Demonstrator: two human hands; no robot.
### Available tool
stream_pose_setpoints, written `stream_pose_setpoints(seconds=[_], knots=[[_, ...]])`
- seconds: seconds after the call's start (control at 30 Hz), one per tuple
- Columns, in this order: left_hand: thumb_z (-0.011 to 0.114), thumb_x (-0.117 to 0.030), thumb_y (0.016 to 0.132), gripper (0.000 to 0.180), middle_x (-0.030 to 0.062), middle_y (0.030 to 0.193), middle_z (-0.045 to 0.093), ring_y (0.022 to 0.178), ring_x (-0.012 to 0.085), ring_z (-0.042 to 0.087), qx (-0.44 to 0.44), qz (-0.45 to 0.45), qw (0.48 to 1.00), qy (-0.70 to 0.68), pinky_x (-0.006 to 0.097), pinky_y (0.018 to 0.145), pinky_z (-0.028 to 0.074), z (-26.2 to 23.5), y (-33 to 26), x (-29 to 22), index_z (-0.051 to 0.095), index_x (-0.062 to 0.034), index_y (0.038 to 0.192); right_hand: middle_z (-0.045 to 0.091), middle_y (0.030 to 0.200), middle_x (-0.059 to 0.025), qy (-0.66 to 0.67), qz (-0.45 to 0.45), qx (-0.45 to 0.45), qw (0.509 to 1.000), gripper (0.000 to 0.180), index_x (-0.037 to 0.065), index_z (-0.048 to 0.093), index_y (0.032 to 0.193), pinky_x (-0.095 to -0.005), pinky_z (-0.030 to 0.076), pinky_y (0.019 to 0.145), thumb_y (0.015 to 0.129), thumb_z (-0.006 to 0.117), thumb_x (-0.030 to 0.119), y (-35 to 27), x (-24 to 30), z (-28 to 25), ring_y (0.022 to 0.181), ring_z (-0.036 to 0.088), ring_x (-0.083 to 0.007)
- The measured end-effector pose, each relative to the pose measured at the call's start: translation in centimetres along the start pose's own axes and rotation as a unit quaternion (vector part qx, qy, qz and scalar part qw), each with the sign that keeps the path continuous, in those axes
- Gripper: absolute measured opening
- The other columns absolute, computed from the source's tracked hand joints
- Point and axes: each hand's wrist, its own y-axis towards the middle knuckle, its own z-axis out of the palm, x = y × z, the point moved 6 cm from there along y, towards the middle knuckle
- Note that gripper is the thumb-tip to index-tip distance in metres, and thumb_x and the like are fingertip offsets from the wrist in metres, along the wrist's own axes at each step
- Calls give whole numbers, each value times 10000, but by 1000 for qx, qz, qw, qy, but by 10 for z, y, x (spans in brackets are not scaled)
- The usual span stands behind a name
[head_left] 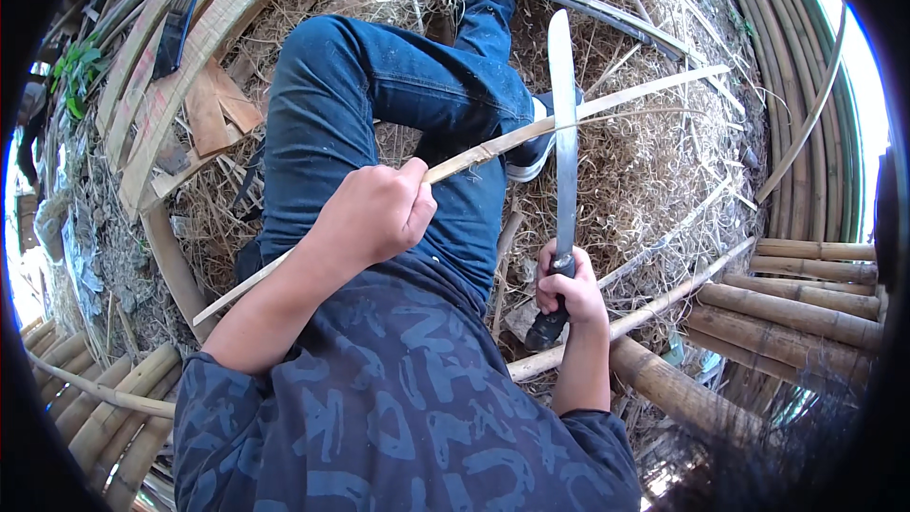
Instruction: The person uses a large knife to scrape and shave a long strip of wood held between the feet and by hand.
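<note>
Left hand (pixel 374 213) fingers curl round a bamboo strip (pixel 517 138), centre to upper right; right hand (pixel 573 289) fingers wrap the knife (pixel 567 185) by its handle, right of centre. Blade crosses strip, contact unclear. Risk: snagging mid-stroke could skip it into the jeans (pixel 318 133).

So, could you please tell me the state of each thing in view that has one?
Left hand: closed around the strip.
Right hand: closed around the knife's handle.
Knife: unsheathed, blade pointing away from the person, overlapping the strip in view; contact unclear.
Pale strip: long, in one piece, held slantwise.
Phone: lying on planks, face dark.
Shavings: loose, scattered.
</note>
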Motion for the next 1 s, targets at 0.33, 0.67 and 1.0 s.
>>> stream_pose_setpoints(seconds=[0.33,0.67,1.0], knots=[[489,-140,884,177,238,608,575,611,410,605,-16,14,1000,22,483,591,489,-8,6,-8,541,8,801,523,599,-24,-152,-78,-148,974,182,17,513,879,-259,437,413,716,556,-53,-4,9,-11,434,511,-111],[498,-139,884,166,227,616,586,628,403,613,-9,-5,1000,25,485,601,494,-6,2,-6,542,4,812,520,603,-35,-22,36,11,999,206,18,511,853,-261,408,396,689,604,-66,-3,-11,7,412,483,-111],[505,-133,877,158,231,629,593,631,400,616,-3,-11,999,36,485,608,496,-7,6,-13,550,4,812,513,582,-27,-62,-14,-83,995,194,27,508,855,-270,428,417,713,606,-61,-1,-11,5,414,497,-127]])
